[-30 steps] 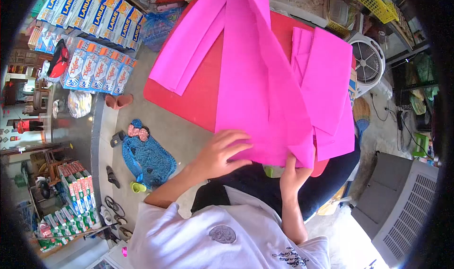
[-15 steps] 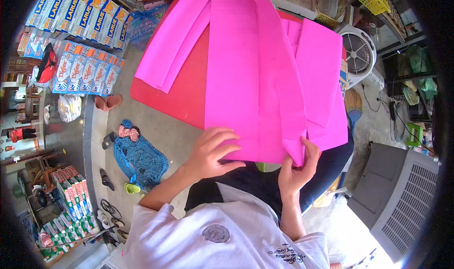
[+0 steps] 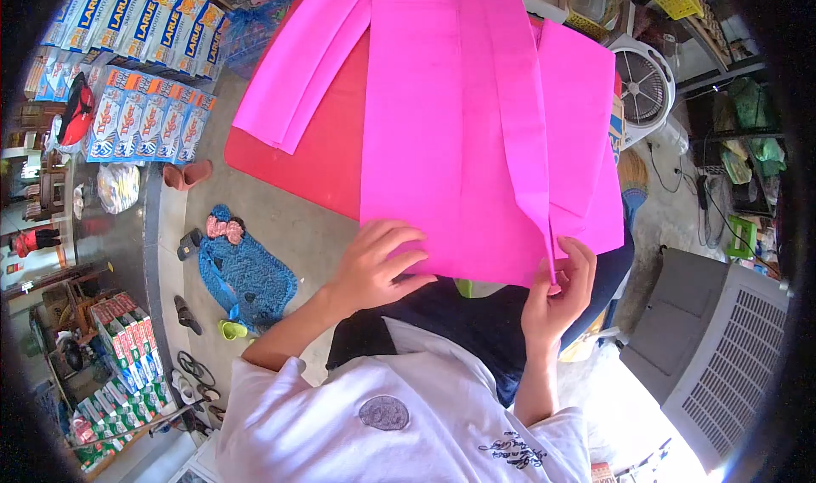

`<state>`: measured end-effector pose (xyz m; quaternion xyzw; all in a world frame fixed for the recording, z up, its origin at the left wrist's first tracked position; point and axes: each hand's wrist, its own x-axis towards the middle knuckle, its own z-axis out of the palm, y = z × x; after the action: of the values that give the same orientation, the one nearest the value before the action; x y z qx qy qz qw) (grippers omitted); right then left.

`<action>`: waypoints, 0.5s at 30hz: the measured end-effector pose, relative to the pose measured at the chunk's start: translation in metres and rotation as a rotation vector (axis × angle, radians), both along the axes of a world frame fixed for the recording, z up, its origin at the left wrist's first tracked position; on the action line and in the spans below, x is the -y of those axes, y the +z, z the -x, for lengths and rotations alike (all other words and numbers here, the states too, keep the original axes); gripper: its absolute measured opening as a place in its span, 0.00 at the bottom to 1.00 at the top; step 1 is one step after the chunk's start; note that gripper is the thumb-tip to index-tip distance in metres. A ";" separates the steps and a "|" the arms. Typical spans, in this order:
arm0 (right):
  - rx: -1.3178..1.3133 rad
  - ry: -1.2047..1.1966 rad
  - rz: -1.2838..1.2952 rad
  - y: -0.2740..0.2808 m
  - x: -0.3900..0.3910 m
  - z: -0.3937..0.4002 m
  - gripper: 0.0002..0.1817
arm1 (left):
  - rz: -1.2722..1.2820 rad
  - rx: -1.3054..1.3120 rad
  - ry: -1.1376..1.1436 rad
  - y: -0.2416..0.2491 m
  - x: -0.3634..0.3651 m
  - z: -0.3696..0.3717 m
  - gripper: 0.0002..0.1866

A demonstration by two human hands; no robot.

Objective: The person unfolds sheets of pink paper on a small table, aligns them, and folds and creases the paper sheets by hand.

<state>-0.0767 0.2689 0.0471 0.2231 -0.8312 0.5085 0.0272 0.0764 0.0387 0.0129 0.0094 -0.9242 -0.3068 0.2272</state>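
A large pink sheet (image 3: 425,126) lies over a red table (image 3: 319,164), its near edge hanging toward my lap. Its right side has a long fold that narrows to the lower right corner. My right hand (image 3: 559,286) pinches that corner between thumb and fingers. At the lower left edge of the sheet, my left hand (image 3: 387,262) rests with its fingers apart and curved. More folded pink pieces lie on the table, one at the left (image 3: 297,75) and others at the right (image 3: 578,126).
Stacked drink cartons (image 3: 140,113) stand at the upper left. A blue mat (image 3: 255,271) and several shoes lie on the floor at the left. A white fan (image 3: 642,88) is at the upper right, and a grey slatted appliance (image 3: 722,347) stands at the lower right.
My right hand has shifted slightly right with the corner. The sheet's right flap, folded back at its lower end before, now lies as a narrower, straighter fold. My left hand has barely moved.
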 end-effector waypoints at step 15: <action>-0.198 0.399 -0.263 0.000 -0.041 0.035 0.42 | -0.350 -0.073 0.185 -0.005 -0.010 -0.013 0.09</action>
<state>-0.1112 0.3102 0.0467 0.4329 -0.8230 0.3672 -0.0215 0.0894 0.0486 0.0081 0.1228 -0.8431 -0.4408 0.2824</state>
